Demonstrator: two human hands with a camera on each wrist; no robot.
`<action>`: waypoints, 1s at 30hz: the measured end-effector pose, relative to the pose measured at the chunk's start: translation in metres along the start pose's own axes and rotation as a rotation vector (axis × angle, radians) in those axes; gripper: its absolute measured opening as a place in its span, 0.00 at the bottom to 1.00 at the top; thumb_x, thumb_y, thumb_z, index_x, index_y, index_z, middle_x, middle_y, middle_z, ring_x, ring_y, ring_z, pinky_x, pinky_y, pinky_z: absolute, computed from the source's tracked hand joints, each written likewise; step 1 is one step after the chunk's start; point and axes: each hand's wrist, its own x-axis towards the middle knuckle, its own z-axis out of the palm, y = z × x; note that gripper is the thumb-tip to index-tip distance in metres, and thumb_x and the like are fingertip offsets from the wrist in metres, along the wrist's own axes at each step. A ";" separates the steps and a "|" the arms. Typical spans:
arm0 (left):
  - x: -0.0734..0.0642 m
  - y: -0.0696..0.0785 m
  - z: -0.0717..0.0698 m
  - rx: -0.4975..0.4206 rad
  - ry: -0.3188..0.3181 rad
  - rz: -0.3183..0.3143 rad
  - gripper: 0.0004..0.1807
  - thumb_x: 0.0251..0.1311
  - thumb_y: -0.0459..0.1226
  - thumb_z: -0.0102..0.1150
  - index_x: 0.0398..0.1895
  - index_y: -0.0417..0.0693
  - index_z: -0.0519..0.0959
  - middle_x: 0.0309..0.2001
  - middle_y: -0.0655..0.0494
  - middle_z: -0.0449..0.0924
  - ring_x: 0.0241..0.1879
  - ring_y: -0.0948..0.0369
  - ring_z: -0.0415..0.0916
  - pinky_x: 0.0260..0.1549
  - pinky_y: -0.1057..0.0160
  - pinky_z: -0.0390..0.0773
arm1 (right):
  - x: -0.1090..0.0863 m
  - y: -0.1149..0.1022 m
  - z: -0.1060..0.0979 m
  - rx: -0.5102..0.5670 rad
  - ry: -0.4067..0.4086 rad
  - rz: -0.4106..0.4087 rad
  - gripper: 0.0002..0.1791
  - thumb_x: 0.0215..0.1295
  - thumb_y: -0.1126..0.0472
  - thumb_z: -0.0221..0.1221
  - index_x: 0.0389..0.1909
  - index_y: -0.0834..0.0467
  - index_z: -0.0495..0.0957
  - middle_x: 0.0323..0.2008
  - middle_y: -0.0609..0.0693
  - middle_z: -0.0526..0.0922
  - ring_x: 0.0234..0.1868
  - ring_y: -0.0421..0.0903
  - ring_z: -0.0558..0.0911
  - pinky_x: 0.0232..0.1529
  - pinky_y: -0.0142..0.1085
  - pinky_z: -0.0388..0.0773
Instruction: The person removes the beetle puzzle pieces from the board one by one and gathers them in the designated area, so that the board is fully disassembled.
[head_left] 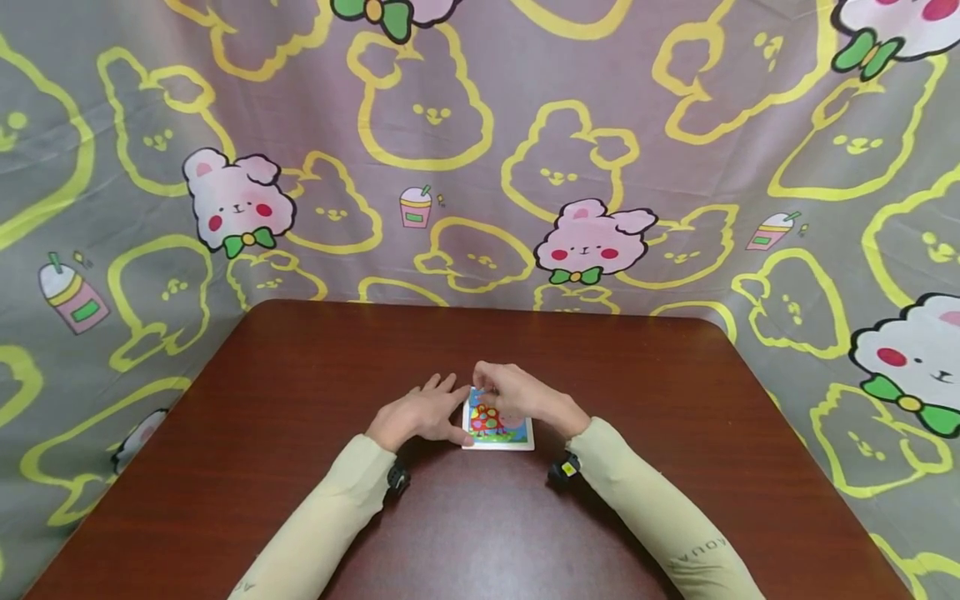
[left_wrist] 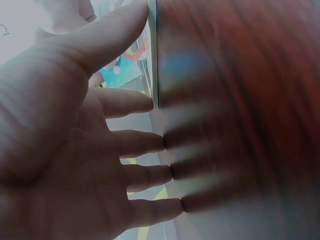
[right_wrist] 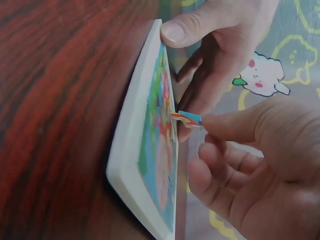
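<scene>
A small square picture puzzle (head_left: 498, 446) with a white frame and a red spotted bug on blue and green lies flat on the table between the hands. My left hand (head_left: 424, 414) stands at its left side, fingers spread straight, with the thumb on the near left corner and the index fingertip by the far one. In the left wrist view, the other fingertips meet the tabletop. Above the picture, my right hand (head_left: 517, 390) pinches a small puzzle piece (right_wrist: 188, 119) between thumb and finger. The piece, blue, red and yellow, is tilted close over the picture's surface.
The dark red-brown wooden table (head_left: 480, 533) extends around the puzzle on every side. Behind it and at both sides hangs a grey curtain (head_left: 480, 250) printed with yellow outlines and white bunny faces. Each wrist wears a small black camera (head_left: 398, 477).
</scene>
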 end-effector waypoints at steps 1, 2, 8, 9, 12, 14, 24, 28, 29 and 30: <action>0.000 0.000 0.000 -0.001 0.002 0.001 0.50 0.56 0.60 0.64 0.78 0.54 0.54 0.79 0.42 0.44 0.78 0.41 0.38 0.72 0.39 0.50 | 0.000 0.001 -0.001 0.008 0.003 -0.017 0.06 0.65 0.64 0.62 0.39 0.55 0.74 0.31 0.46 0.80 0.32 0.41 0.77 0.36 0.34 0.75; 0.000 0.001 0.000 -0.001 0.004 0.005 0.50 0.56 0.60 0.64 0.78 0.54 0.54 0.79 0.42 0.44 0.78 0.41 0.39 0.72 0.39 0.50 | -0.002 0.002 -0.003 0.016 0.007 -0.029 0.06 0.66 0.65 0.62 0.39 0.56 0.74 0.31 0.46 0.81 0.31 0.41 0.77 0.35 0.34 0.75; 0.000 0.002 0.000 0.017 0.001 0.000 0.50 0.56 0.61 0.63 0.78 0.54 0.54 0.79 0.43 0.44 0.78 0.42 0.39 0.72 0.40 0.51 | -0.011 0.016 -0.012 0.055 0.057 -0.011 0.05 0.66 0.63 0.61 0.40 0.53 0.75 0.31 0.44 0.82 0.32 0.39 0.78 0.36 0.34 0.76; 0.000 0.002 0.000 0.018 0.002 -0.005 0.50 0.56 0.61 0.63 0.78 0.54 0.54 0.79 0.44 0.44 0.78 0.42 0.39 0.72 0.40 0.51 | -0.013 0.019 -0.014 0.063 0.061 0.001 0.05 0.66 0.63 0.61 0.40 0.53 0.76 0.32 0.44 0.82 0.33 0.39 0.78 0.37 0.34 0.76; -0.001 0.001 0.000 0.014 0.003 -0.012 0.50 0.55 0.61 0.64 0.78 0.55 0.54 0.79 0.44 0.44 0.78 0.43 0.39 0.73 0.41 0.51 | -0.016 0.027 -0.017 0.084 0.059 0.039 0.06 0.66 0.62 0.62 0.41 0.51 0.76 0.33 0.43 0.82 0.34 0.39 0.78 0.37 0.34 0.77; -0.001 0.001 0.000 0.004 0.005 -0.014 0.50 0.55 0.61 0.64 0.78 0.55 0.55 0.79 0.44 0.44 0.78 0.43 0.39 0.73 0.41 0.51 | -0.018 0.031 -0.020 0.106 0.048 0.056 0.06 0.66 0.61 0.62 0.42 0.51 0.77 0.33 0.44 0.82 0.33 0.40 0.78 0.34 0.34 0.78; -0.002 0.000 0.003 -0.014 0.021 -0.006 0.50 0.55 0.59 0.65 0.77 0.54 0.55 0.79 0.44 0.45 0.78 0.42 0.40 0.72 0.40 0.51 | -0.038 0.055 -0.033 0.200 0.006 0.121 0.08 0.66 0.63 0.61 0.45 0.54 0.78 0.34 0.50 0.83 0.26 0.45 0.79 0.27 0.35 0.80; -0.001 0.000 0.003 -0.014 0.022 0.000 0.50 0.55 0.59 0.65 0.78 0.54 0.55 0.79 0.44 0.45 0.78 0.42 0.39 0.73 0.40 0.50 | -0.044 0.068 -0.039 0.207 0.003 0.154 0.07 0.67 0.63 0.61 0.44 0.54 0.78 0.32 0.49 0.82 0.26 0.45 0.79 0.28 0.37 0.80; -0.001 0.000 0.003 -0.013 0.022 0.001 0.50 0.55 0.59 0.65 0.78 0.54 0.55 0.79 0.44 0.44 0.78 0.42 0.39 0.73 0.40 0.50 | -0.045 0.070 -0.040 0.207 -0.001 0.161 0.07 0.67 0.63 0.61 0.44 0.54 0.78 0.32 0.49 0.81 0.26 0.46 0.79 0.28 0.37 0.80; 0.000 -0.001 0.003 -0.010 0.022 0.000 0.51 0.55 0.59 0.65 0.78 0.54 0.55 0.79 0.44 0.44 0.78 0.42 0.39 0.73 0.41 0.50 | -0.046 0.073 -0.041 0.208 -0.003 0.169 0.06 0.67 0.63 0.61 0.44 0.53 0.78 0.31 0.49 0.81 0.25 0.46 0.79 0.28 0.38 0.80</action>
